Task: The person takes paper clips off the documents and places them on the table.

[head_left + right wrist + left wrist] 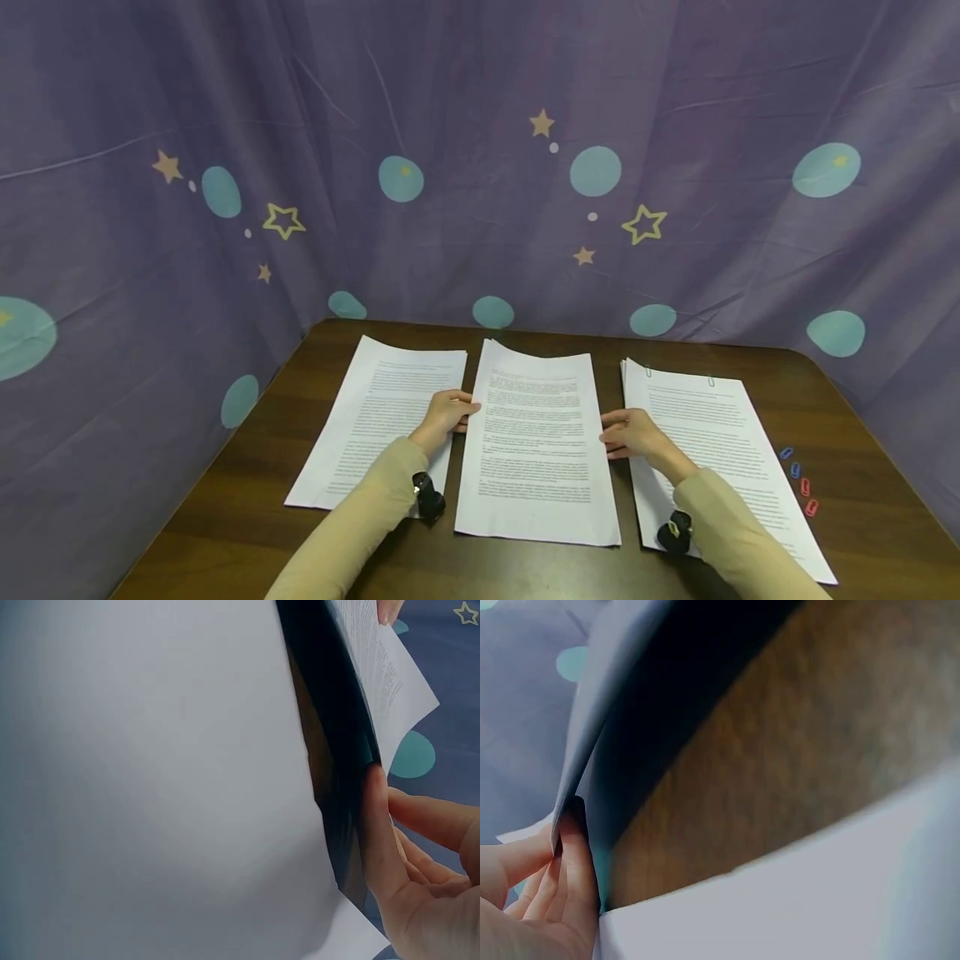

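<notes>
Both hands hold a small stack of printed paper sheets [536, 467] by its two long sides, at the middle of the table. My left hand [447, 411] pinches the left edge; in the left wrist view its thumb and fingers [576, 862] are on opposite faces of the sheets. On the other side my right hand [636, 435] pinches the right edge. Both wrist views show the dark underside of the paper, with a gap above the wooden tabletop. In the right wrist view the held sheets [390, 682] rise beyond the fingers [381, 847].
Another printed stack [352, 442] lies at left, partly under the left forearm. A third stack [697, 417] lies at right with two pale paper clips [711, 382] on its top edge. Several loose paper clips, blue [795, 470] and red [806, 487], lie beside it. A patterned curtain [480, 167] hangs behind.
</notes>
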A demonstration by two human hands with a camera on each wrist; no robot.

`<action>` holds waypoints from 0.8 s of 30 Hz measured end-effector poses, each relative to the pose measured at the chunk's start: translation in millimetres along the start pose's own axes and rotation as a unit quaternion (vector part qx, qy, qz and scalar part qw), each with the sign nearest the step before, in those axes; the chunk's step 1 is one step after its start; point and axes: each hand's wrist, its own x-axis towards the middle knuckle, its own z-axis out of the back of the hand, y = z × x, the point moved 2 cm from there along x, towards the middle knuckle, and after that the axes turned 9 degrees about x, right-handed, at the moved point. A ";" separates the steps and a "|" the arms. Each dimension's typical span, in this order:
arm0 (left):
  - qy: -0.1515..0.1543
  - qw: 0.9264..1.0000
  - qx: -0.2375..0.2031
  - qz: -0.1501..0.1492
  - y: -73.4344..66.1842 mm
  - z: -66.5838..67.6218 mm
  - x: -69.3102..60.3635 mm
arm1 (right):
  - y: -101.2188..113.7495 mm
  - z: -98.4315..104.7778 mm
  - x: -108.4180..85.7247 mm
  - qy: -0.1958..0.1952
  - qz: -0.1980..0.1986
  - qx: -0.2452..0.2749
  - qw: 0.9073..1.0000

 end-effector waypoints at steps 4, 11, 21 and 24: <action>0.012 1.000 -0.009 -0.018 -3.5 -0.3 -3.4 | -1.8 0.1 3.3 -0.014 -0.007 -0.009 1.000; 0.008 1.000 -0.005 -0.011 -1.1 -2.5 8.4 | 1.3 -1.9 4.6 -0.016 -0.009 0.004 1.000; -0.002 0.984 0.099 -0.148 90.1 -15.9 125.8 | 13.4 24.8 -12.2 0.025 0.107 -0.128 0.986; 0.019 0.978 0.101 -0.179 62.7 -18.1 102.9 | 14.5 40.4 -20.5 0.030 0.127 -0.150 0.980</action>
